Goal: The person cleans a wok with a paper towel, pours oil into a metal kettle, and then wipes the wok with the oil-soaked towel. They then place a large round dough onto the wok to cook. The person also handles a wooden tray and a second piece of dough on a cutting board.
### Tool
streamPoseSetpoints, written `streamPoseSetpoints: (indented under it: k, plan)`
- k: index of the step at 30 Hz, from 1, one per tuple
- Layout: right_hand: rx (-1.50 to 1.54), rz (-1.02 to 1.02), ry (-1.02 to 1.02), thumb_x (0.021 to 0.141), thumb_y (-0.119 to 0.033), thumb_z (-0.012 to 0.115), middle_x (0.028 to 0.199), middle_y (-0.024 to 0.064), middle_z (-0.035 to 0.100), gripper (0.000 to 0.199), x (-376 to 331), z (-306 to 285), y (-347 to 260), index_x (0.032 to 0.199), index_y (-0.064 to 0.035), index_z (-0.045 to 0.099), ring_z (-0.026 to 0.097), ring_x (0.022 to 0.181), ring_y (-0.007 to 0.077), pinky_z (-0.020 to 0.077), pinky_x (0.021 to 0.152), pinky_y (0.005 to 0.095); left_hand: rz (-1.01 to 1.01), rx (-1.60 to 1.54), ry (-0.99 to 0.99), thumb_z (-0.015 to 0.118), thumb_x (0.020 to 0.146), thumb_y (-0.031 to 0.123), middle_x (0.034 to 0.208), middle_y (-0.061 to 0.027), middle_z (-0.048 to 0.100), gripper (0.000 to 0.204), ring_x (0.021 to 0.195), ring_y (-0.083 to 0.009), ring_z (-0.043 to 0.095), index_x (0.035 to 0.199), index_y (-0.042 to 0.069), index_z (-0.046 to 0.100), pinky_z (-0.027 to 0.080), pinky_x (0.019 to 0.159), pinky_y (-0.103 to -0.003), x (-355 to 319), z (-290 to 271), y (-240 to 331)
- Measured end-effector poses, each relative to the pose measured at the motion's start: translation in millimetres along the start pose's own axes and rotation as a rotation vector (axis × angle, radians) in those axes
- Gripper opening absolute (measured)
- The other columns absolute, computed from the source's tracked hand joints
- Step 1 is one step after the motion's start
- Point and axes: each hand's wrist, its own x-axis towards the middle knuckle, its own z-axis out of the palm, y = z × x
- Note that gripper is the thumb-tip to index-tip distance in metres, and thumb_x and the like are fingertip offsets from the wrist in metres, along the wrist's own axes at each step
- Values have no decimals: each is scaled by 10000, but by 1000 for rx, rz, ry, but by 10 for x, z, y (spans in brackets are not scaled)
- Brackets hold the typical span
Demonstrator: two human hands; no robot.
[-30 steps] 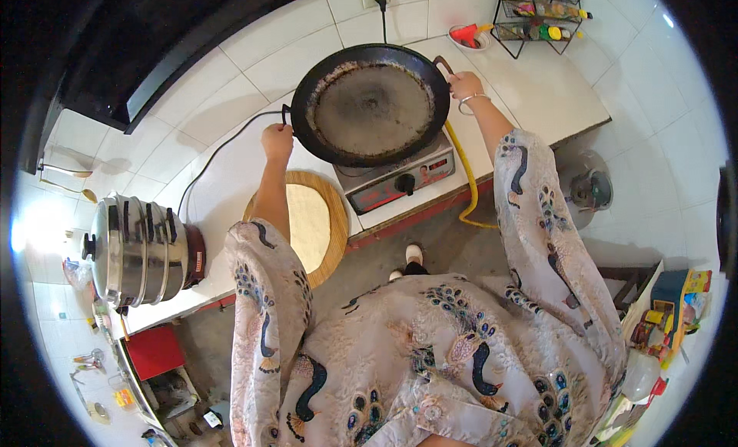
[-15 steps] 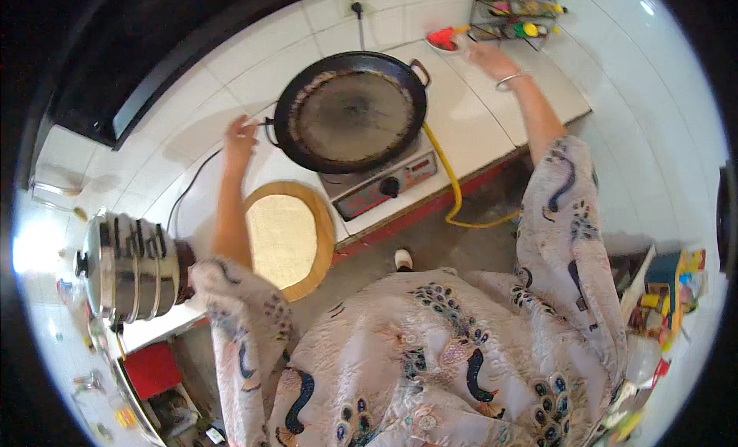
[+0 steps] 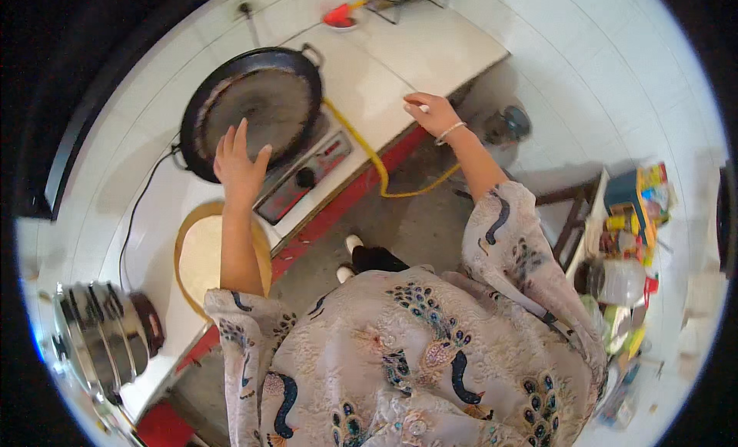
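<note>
A wide black two-handled pan (image 3: 254,112) sits on a cooker (image 3: 306,178) with a dial on its front panel. Its inner surface looks dark and greasy. My left hand (image 3: 242,166) is over the pan's near edge, fingers spread and holding nothing; whether it touches the rim I cannot tell. Over the counter's front edge, right of the pan, my right hand (image 3: 432,112) has its fingers curled in. A small white spot shows at those fingers, too small to name. Left of the cooker, partly behind my left forearm, a pale round sheet of dough (image 3: 201,255) lies on a round wooden board (image 3: 183,282).
A red brush (image 3: 338,16) rests in a small dish near the wall, beside a wire rack (image 3: 396,3). A yellow hose (image 3: 377,159) hangs off the counter (image 3: 400,63). A stacked steamer pot (image 3: 108,332) stands at lower left. Packages (image 3: 626,224) crowd a shelf at right.
My left hand has left the pan's handle and come over its near edge. My right hand has drawn back from the red brush toward me. The view has swung right.
</note>
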Motion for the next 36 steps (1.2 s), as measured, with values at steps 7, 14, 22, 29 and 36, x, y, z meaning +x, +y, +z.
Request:
streamPoseSetpoints:
  k: [7, 14, 22, 29, 36]
  plan:
    - [-18, 291, 222, 793, -347, 587, 975, 153, 630, 387, -314, -401, 1271, 1033, -44, 609, 605, 895, 289, 467, 798, 341, 86, -299, -80, 651, 720, 120, 1038, -154, 594, 189, 1069, -362, 484, 634, 22, 515, 344, 909, -480, 213, 246, 467]
    - [-222, 725, 422, 786, -281, 562, 837, 170, 639, 289, -599, -1242, 3634, 892, -29, 655, 609, 788, 312, 468, 735, 390, -64, 111, 6, 629, 759, 140, 1334, -254, 321, 604, 1231, -410, 287, 1313, 112, 391, 236, 1013, -475, 234, 559, 545]
    - [-285, 978, 146, 793, -312, 581, 1006, 198, 599, 377, -113, -1229, 5293, 1021, -13, 602, 569, 949, 337, 443, 828, 400, -458, -192, 118, 539, 845, 94, 1330, -160, 358, 501, 1191, -278, 383, 1301, 5, 352, 310, 986, -389, 436, 1569, 1936]
    - [-200, 1274, -143, 791, -468, 565, 1196, 218, 502, 719, 207, -1247, 5560, 1303, -11, 349, 494, 1097, 347, 416, 908, 409, -329, -562, -414, 515, 809, 48, 1348, -150, 348, 548, 1238, -262, 338, 1320, 13, 321, 290, 1001, -379, 539, 2868, 3229]
    - [-312, 1068, -416, 821, -488, 504, 1254, 192, 463, 744, 169, -1368, 5560, 1356, -39, 249, 489, 1112, 332, 425, 911, 417, -6, -707, -821, 554, 807, 134, 1350, -138, 345, 548, 1249, -271, 324, 1315, 69, 359, 297, 998, -378, 328, 3983, 4279]
